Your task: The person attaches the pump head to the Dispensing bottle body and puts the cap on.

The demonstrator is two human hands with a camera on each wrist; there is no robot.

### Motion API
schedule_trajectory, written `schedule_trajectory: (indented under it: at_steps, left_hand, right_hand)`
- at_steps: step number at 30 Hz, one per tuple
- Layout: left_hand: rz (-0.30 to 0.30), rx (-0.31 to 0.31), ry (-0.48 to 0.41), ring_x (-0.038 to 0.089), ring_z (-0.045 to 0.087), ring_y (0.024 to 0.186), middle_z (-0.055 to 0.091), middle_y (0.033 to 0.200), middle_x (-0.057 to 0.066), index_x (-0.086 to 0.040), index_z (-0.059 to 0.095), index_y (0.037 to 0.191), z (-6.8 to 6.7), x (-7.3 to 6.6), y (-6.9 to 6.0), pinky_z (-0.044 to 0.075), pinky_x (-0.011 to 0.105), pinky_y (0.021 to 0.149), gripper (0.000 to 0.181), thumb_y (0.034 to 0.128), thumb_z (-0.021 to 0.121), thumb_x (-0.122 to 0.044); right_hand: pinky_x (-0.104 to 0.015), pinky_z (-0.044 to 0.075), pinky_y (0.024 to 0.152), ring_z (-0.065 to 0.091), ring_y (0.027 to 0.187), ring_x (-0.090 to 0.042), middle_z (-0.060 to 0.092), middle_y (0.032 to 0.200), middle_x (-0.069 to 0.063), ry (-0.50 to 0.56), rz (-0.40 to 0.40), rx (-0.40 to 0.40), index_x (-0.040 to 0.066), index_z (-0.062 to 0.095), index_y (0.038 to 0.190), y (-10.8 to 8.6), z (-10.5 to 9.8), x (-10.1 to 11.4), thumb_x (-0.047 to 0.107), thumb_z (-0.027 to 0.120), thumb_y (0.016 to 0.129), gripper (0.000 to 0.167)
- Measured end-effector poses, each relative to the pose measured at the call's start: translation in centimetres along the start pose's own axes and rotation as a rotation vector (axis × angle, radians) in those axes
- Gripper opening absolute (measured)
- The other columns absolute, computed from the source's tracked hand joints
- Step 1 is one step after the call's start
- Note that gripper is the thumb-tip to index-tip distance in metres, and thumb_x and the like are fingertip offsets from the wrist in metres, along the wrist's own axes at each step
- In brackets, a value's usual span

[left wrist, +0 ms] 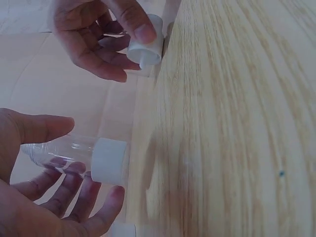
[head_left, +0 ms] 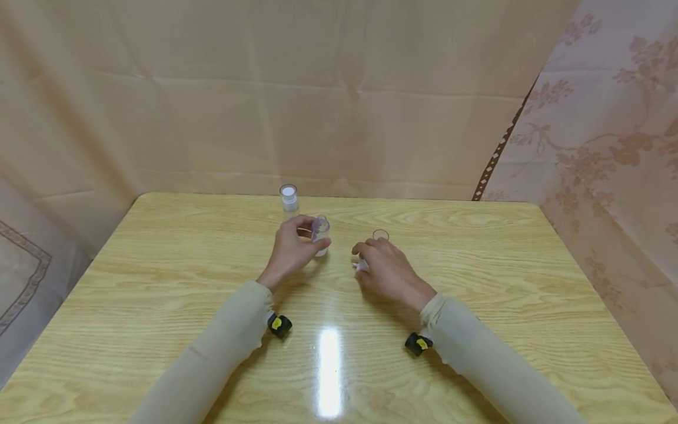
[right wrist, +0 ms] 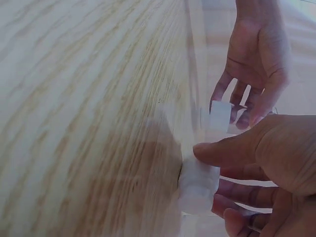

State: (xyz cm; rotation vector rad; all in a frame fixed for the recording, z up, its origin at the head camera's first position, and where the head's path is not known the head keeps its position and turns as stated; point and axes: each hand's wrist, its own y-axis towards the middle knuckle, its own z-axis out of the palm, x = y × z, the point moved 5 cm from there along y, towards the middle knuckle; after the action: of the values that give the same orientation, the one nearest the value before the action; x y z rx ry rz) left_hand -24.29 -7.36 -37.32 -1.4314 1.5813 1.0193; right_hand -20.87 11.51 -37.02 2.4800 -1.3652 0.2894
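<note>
A clear bottle (left wrist: 79, 150) with a white base stands upright on the table. My left hand (head_left: 292, 250) holds it, with the thumb on the near side and the fingers curled round the far side. In the left wrist view some of those fingertips show through the clear wall. A short way to the right, my right hand (head_left: 385, 268) pinches a small white cap (left wrist: 147, 44) close to the tabletop. A thin white tip pokes out of the cap's hollow end. The right wrist view shows the thumb over the cap, with the fingers beneath.
Behind my left hand stands a second small container (head_left: 289, 198), white inside with a clear rim. A thin clear ring-shaped rim (head_left: 380, 234) shows just beyond my right hand. The wood-grain table (head_left: 159, 265) meets a beige curtain (head_left: 318, 118) at the back.
</note>
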Motion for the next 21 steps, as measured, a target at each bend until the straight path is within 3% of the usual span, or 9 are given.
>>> schedule_trajectory:
  at_steps: [11,21]
  left_hand:
    - [0.044,0.011,-0.008,0.032,0.062,0.101,0.065,0.110,0.015,0.002,0.066,0.120,0.1,-0.3,-0.2,0.053,0.041,0.087,0.043,0.0826,0.083,-0.010]
    - [0.079,0.040,-0.009,0.034,0.062,0.105,0.061,0.115,0.017,0.003,0.065,0.120,0.3,-0.4,-0.5,0.054,0.044,0.091,0.042,0.0837,0.083,-0.008]
  right_hand:
    - [-0.041,0.056,0.075,0.063,0.089,-0.027,0.072,0.101,-0.012,0.059,0.040,0.003,0.000,0.069,0.117,-0.4,-0.3,-0.3,0.010,0.082,0.084,0.037]
    - [-0.041,0.056,0.081,0.066,0.091,-0.023,0.069,0.102,-0.009,0.271,0.128,0.002,-0.001,0.062,0.126,-0.8,-1.4,-0.7,0.012,0.081,0.088,0.044]
